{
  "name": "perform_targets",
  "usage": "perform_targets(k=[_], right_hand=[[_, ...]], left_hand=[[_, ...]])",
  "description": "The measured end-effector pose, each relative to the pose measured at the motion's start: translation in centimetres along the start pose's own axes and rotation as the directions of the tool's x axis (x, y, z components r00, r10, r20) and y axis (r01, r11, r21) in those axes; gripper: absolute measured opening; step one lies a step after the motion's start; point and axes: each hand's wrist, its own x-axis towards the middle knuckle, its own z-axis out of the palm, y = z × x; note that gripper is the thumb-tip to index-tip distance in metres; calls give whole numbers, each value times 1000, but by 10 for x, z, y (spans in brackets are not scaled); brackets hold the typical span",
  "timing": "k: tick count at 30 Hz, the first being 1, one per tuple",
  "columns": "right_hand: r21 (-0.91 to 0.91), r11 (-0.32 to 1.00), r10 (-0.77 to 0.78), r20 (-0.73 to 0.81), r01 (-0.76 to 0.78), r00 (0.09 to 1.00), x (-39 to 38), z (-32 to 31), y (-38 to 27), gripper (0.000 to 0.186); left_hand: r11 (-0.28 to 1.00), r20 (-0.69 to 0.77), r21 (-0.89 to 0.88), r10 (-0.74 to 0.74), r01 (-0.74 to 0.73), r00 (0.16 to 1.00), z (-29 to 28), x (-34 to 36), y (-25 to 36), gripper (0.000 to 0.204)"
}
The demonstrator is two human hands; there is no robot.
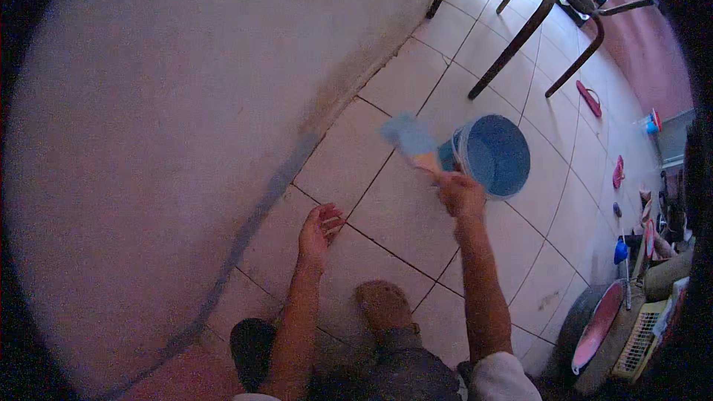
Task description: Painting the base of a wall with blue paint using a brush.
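Observation:
My right hand (460,194) grips the wooden handle of a wide paintbrush (408,137) whose bristles are loaded with light blue paint. The brush is blurred and is raised between the wall and a blue bucket (496,156) that stands on the tiled floor right beside the hand. My left hand (319,229) hangs with its fingers apart, just above or resting on the floor tiles, holding nothing. A pale wall (186,126) fills the left half of the view, with a blue-grey painted stripe (260,208) running along its base.
My knees and a brown shoe (382,304) are at the bottom. A table or chair with dark metal legs (520,37) stands at the far end. Sandals (590,98), a pink basin (598,323), a white basket (642,338) and small bottles lie along the right side.

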Motion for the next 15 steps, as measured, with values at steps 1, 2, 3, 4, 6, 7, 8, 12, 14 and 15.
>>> perform_targets(k=[1,2,3,4,6,7,8,12,14,15], right_hand=[[-25,996,-78,80,80,994,8,12,11,20],[-43,986,-154,161,163,975,19,25,26,20],[-31,987,-148,168,156,975,29,41,34,20],[-140,976,-144,167,168,975,38,57,38,22],[-239,956,-132,165,169,977,60,86,52,24],[-318,912,-213,179,261,961,73,94,56,25],[-394,851,-290,200,348,936,83,99,59,26],[-474,808,-285,202,349,937,87,132,48,29],[-534,791,-250,166,300,954,79,138,37,29],[-533,790,-253,167,303,953,81,138,38,29]], left_hand=[[1000,4,17,-8,8,1000,-1,3,1,40],[999,8,34,-16,15,1000,-2,6,1,40],[999,-1,46,-14,14,1000,-3,7,2,40],[998,-13,64,-3,3,1000,-4,6,2,40],[996,-28,92,3,-1,1000,-8,5,2,41],[994,-5,114,9,-8,1000,-4,3,2,41],[991,20,133,13,-16,1000,-2,3,2,42],[990,1,139,3,-3,1000,-17,3,-3,43],[997,43,68,24,-26,999,-24,0,-7,43],[997,43,68,27,-29,999,-20,-1,-5,43]])
